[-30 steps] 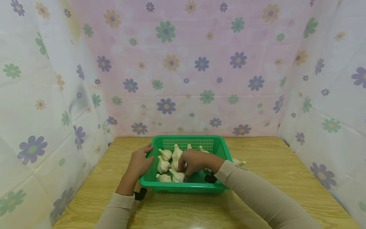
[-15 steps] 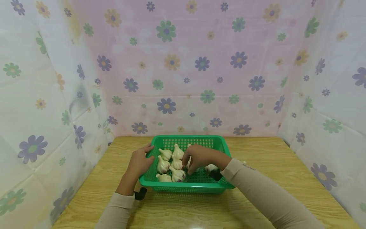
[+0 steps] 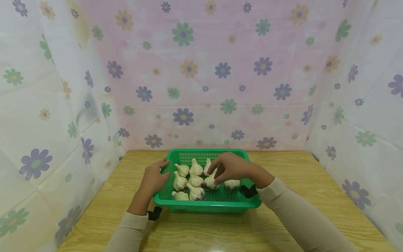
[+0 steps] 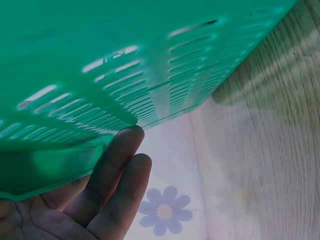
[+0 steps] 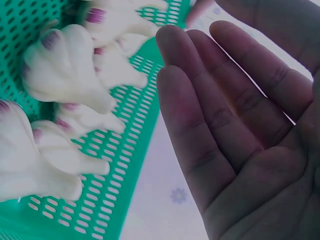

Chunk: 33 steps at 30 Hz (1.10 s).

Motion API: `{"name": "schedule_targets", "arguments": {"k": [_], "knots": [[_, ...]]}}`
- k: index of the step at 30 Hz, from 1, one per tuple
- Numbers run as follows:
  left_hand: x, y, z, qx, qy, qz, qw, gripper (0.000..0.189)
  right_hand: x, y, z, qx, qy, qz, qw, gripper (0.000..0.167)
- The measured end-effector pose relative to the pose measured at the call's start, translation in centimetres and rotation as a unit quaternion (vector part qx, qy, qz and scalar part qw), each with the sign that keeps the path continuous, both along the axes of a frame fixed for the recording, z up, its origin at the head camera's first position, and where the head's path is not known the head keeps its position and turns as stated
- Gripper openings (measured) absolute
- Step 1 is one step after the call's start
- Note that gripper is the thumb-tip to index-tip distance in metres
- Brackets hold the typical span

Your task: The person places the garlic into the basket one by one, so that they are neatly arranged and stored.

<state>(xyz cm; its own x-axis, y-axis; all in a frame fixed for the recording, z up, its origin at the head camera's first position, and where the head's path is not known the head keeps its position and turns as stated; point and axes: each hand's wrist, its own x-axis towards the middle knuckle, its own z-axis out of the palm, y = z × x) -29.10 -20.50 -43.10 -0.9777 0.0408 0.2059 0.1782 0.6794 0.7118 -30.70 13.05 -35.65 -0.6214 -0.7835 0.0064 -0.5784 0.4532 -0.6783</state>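
A green plastic basket [image 3: 204,203] with slotted walls stands on the table, holding several white garlic bulbs [image 3: 180,181] with purple marks. My left hand [image 3: 154,177] grips the basket's left rim; the left wrist view shows its fingers [image 4: 117,165] along the outside of the wall. Over the basket's right half hovers my right hand [image 3: 233,168], fingers relaxed and holding nothing. Just under its fingertips lies one garlic bulb [image 3: 211,181]. Another bulb [image 3: 232,184] sits below the palm, partly covered by the hand. In the right wrist view the bulbs [image 5: 65,65] lie beyond the empty fingers.
The wooden table [image 3: 189,231] extends around the basket, and flower-printed cloth [image 3: 201,87] walls it in at the back and both sides. A black wrist mount [image 3: 248,191] below my right hand overlaps the basket's right end in the head view.
My right hand has let go of a garlic bulb in the basket's middle, risen and moved right, with its fingers loosening. My left hand has stayed on the rim.
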Motion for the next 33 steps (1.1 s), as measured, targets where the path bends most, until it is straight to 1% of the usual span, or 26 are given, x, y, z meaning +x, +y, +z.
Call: {"name": "schedule_targets", "arguments": {"k": [3, 9, 14, 18, 22, 27, 31, 33], "knots": [[-0.1, -0.1, 0.0, -0.004, 0.002, 0.002, 1.0, 0.053, 0.1, 1.0, 0.1, -0.012, 0.008, -0.007, 0.9999, 0.029], [0.0, 0.0, 0.0, -0.001, -0.002, 0.001, 1.0, 0.054, 0.3, 2.8, 0.1, -0.027, 0.008, -0.02, 0.9994, 0.029], [0.0, 0.0, 0.1, -0.001, -0.004, -0.001, 1.0, 0.054, 0.6, 4.3, 0.1, -0.028, 0.023, -0.044, 0.9984, 0.031], [0.1, 0.1, 0.1, -0.004, -0.001, -0.001, 1.0, 0.054, 0.9, 5.7, -0.2, -0.05, 0.038, -0.064, 0.9959, 0.034], [0.1, 0.1, 0.2, -0.006, -0.001, 0.002, 1.0, 0.054, 1.3, 7.0, -0.6, -0.082, 0.057, -0.086, 0.9913, 0.035], [0.1, 0.1, 0.1, -0.004, -0.003, 0.002, 1.0, 0.054, 1.6, 8.7, -1.2, -0.123, 0.08, -0.11, 0.983, 0.035], [0.1, 0.0, 0.1, -0.006, -0.001, -0.002, 1.0, 0.054, 2.0, 10.4, -1.7, -0.156, 0.088, -0.142, 0.9734, 0.036], [0.2, -0.1, 0.0, -0.006, -0.003, -0.001, 1.0, 0.054, 2.0, 11.1, -2.1, -0.171, 0.086, -0.149, 0.9701, 0.038]]}}
